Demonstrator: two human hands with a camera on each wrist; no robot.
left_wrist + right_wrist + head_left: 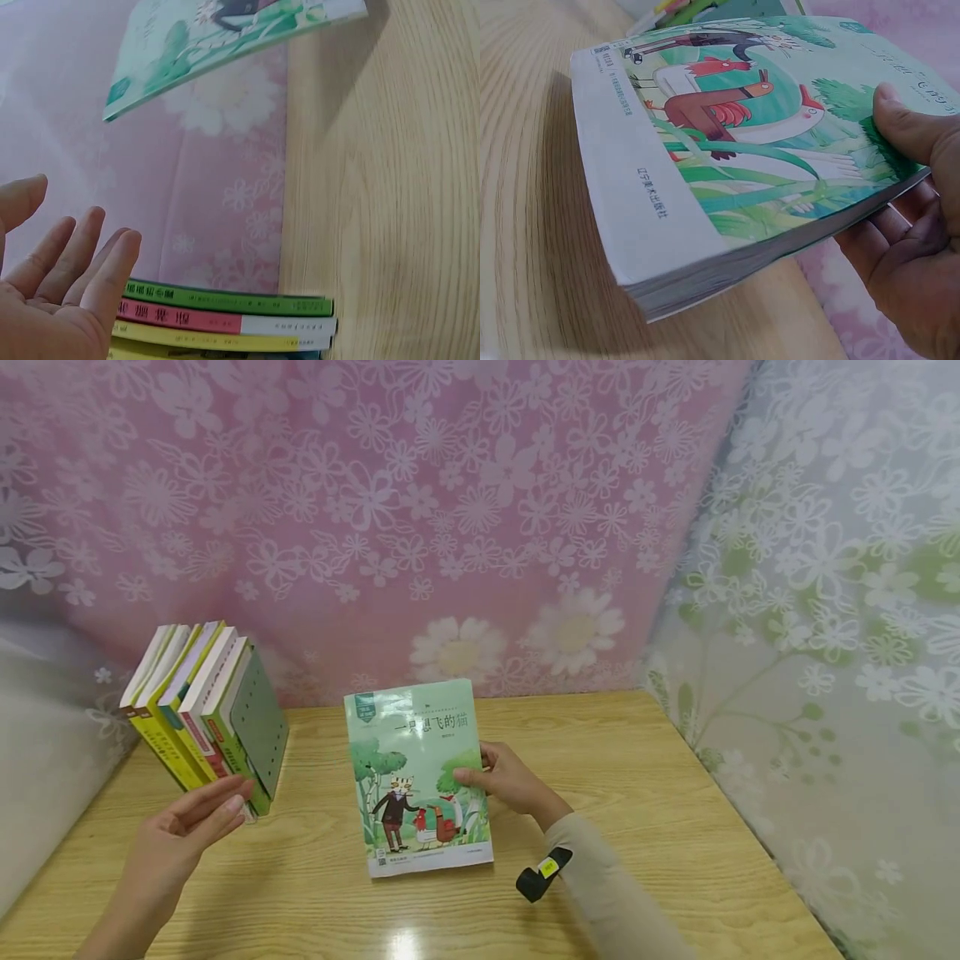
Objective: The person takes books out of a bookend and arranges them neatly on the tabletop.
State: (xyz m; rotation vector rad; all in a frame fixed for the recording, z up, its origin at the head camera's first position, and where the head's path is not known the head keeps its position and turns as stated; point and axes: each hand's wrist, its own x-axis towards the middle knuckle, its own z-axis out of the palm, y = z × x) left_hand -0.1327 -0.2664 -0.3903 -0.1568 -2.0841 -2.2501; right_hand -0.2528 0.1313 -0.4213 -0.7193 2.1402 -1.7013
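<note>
A light green picture-cover book (427, 777) is held up over the table, its front facing me. My right hand (517, 781) grips its right edge, thumb on the cover and fingers behind, as the right wrist view also shows on the book (727, 150). My left hand (183, 835) is in front of a row of upright books (195, 710) at the left, fingers extended and holding nothing. In the left wrist view the fingers (112, 274) are apart, near the spines of the green, pink and yellow books (225, 322). Whether they touch the row I cannot tell.
A green perforated bookend (262, 718) stands at the right side of the row. The wooden table (600, 760) meets a pink flowered curtain (375, 527) at the back and a pale flowered one (840, 610) on the right. A black strap (542, 877) hangs at the right wrist.
</note>
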